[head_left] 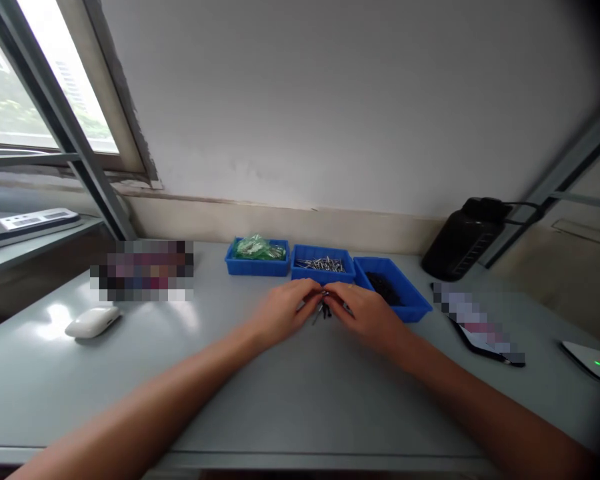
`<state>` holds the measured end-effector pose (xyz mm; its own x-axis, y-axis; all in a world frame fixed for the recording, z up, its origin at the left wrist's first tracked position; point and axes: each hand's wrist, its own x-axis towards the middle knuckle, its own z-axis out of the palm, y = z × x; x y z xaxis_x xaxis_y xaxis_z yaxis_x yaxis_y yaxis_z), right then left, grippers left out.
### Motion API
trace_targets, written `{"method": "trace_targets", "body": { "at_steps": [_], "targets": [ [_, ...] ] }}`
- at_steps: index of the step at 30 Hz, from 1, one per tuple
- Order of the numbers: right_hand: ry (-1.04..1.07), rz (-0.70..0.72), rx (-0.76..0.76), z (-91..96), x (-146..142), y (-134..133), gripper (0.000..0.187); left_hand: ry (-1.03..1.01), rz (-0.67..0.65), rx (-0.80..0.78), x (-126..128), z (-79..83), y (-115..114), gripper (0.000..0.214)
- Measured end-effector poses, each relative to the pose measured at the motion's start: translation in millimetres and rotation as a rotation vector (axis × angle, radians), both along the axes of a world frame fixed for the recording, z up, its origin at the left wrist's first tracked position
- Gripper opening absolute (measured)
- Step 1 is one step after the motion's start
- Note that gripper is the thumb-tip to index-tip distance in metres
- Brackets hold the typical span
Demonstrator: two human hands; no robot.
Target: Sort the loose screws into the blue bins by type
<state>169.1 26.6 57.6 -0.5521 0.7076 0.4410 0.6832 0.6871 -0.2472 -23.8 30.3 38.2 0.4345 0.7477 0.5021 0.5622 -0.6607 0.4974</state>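
Left hand [283,312]: it is laid low over the bench [300,393], near the middle, with its fingers [310,293] narrowed and pinched on the small pieces [324,309].
Right hand [370,313]: it is met with the left hand, and its fingers [341,292] are closed in a pinch on the same small pieces.
Small pieces: a silver and dark cluster is held between the two hands, just near of the middle tray [323,275]; the exact kind cannot be told.
Middle tray: blue, filled with silver screws [323,265].
Left tray [257,269]: blue, filled with green packets [257,248]; it is placed against the middle tray.
Right tray [411,303]: blue, with dark bits [383,287] inside; it is touched by the right hand.
Mouse [93,321]: white, placed well apart on the left.
Black device [463,239]: it is stood far right, by the wall.
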Motion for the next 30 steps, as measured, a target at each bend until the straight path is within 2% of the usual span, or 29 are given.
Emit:
{"method": "trace_targets", "body": {
  "at_steps": [6,10,13,21,25,30],
  "targets": [
    [-0.073,0.006,-0.013,-2.7,0,-1,0.021,0.048,-0.004,0.078,-2,-8.4,5,0.015],
    [-0.107,0.007,-0.033,-3.3,0,1,0.023,0.103,-0.003,0.090,-4,-6.7,5,0.016],
    [-0.085,-0.016,-0.029,-2.6,0,2,0.022,0.041,-0.004,0.032,-2,-4.0,5,0.015],
    [-0.004,-0.067,-0.052,-0.4,1,2,0.020,-0.296,0.029,-0.298,5,-1.3,8,0.011],
    [-0.052,-0.026,-0.083,-2.9,1,2,0.021,-0.360,-0.003,-0.330,7,2.2,3,0.011],
    [-0.122,0.033,-0.107,-7.0,-2,-1,0.023,-0.330,-0.087,-0.330,10,2.6,-3,0.008]
  ]
}}
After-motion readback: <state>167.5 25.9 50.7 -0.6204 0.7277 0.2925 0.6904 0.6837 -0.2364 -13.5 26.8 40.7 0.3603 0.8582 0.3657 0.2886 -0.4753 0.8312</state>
